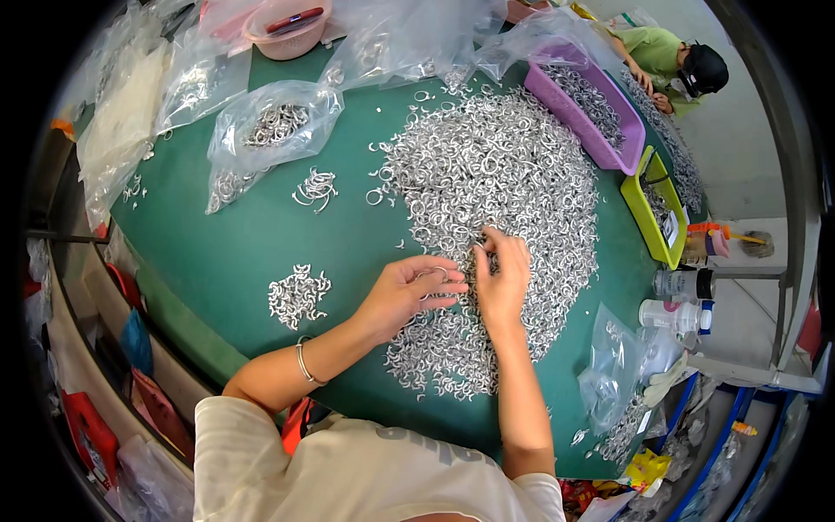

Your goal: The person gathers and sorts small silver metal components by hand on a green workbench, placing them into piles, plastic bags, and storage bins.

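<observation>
A broad heap of small silver open rings [496, 165] covers the middle of the green table. Over its near part, my left hand [416, 287] is half curled with its palm turned inward, and a curved silver ring shows between the thumb and fingers. Close beside it, my right hand [503, 277] dips its fingertips to the heap, thumb and forefinger pinched on a small ring. Some fingertips are partly hidden. A small pile of silver rings [299, 296] lies left of my left hand, and a looser group of larger rings [315, 189] lies beyond it.
A clear bag of rings [277, 130] and a pink bowl [287, 39] stand far left. Purple [570, 96] and lime-green [648, 217] baskets line the right edge, near bottles [670, 315]. Across the table a person in green [657, 65] handles more rings.
</observation>
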Available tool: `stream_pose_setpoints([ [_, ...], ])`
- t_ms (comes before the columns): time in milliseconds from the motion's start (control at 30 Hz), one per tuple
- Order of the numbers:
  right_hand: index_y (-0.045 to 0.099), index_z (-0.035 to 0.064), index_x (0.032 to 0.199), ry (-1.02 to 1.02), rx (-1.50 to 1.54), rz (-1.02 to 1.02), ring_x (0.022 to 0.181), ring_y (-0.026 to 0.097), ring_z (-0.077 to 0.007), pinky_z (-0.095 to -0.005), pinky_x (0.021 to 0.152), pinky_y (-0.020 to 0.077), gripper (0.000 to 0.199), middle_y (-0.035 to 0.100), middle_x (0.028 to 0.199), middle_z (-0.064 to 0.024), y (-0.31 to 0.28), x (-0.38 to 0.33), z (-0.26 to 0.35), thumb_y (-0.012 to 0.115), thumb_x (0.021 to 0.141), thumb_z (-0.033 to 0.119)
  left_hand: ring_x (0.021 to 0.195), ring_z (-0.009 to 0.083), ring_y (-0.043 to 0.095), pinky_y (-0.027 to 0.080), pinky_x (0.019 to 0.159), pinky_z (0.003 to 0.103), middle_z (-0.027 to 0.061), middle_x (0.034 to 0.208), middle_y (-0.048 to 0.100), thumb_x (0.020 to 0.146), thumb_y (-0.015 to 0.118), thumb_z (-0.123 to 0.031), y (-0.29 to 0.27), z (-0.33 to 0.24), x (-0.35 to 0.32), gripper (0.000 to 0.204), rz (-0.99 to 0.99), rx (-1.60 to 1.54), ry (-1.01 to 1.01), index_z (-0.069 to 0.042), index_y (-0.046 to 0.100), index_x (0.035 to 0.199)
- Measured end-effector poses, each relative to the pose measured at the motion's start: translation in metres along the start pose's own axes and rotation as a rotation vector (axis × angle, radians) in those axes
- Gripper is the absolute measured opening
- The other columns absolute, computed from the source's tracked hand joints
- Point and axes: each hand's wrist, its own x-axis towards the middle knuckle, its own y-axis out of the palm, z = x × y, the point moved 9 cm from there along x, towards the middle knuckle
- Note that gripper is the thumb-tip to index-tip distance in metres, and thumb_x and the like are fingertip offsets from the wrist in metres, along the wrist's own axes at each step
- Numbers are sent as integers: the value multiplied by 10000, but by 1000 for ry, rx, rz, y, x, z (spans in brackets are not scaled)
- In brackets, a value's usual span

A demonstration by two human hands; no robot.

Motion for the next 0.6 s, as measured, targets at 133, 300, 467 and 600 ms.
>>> stream_pose_setpoints([
  [133, 639, 40, 1065, 271, 395, 93, 795, 595, -151, -270, 701, 459, 313, 637, 822, -49, -11, -17, -2, 673, 766, -45, 1024, 257, 636, 546, 865, 345, 141, 1100, 614, 978, 496, -184, -2, 10, -2, 264, 40, -75, -111, 23, 569, 1124],
  [300, 644, 58, 1067, 214, 479, 371, 869, 615, -133, -258, 701, 454, 310, 677, 909, -36, 3, -12, 15, 686, 770, -24, 896, 164, 645, 559, 808, 279, 66, 1007, 636, 967, 526, -192, 4, 14, 1, 196, -8, -385, -130, -38, 600, 1065],
  [467, 543, 24, 1189, 49, 68, -12, 893, 530, -254, -360, 832, 422, 460, 608, 932, -86, 10, 21, -9, 688, 755, -20, 835, 111, 631, 548, 760, 211, 37, 984, 642, 953, 548, -178, -6, 26, 3, 247, 2, -229, -247, -43, 598, 1154],
  [600, 603, 19, 1101, -4, 33, -51, 786, 544, -239, -366, 764, 441, 358, 564, 806, -85, 0, 14, -1, 677, 758, -47, 865, 118, 632, 545, 776, 224, 66, 1016, 650, 938, 559, -142, -6, 24, -1, 292, 31, -286, -238, -26, 585, 1205],
])
